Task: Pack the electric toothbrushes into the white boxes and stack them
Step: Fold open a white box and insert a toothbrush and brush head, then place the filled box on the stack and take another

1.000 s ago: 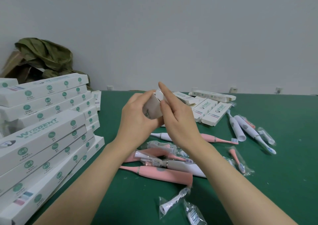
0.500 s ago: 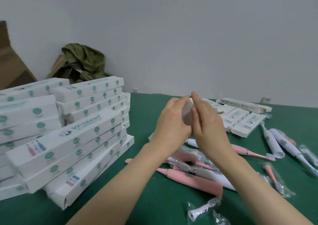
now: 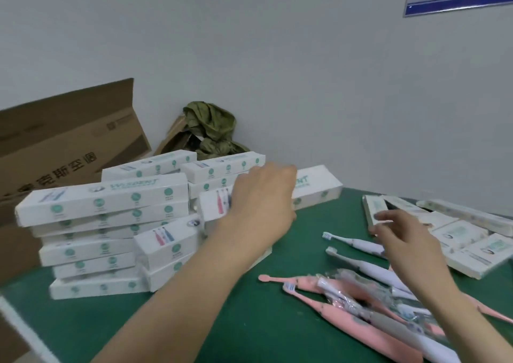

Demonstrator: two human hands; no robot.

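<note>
The person's left hand (image 3: 263, 204) grips a white box (image 3: 316, 189) from above, fingers curled over its far edge, holding it lengthwise at the right side of the stack of packed boxes (image 3: 105, 204) on the green table (image 3: 222, 321); the right hand (image 3: 405, 240) hovers with fingers apart and lightly bent, holding nothing, its tips near the loose boxes (image 3: 466, 240) at the right; whether they touch is too blurred to tell; white toothbrushes (image 3: 361, 244) and pink toothbrushes (image 3: 361, 323) lie beneath that arm; a cardboard carton (image 3: 63, 137) stands behind the stack.
</note>
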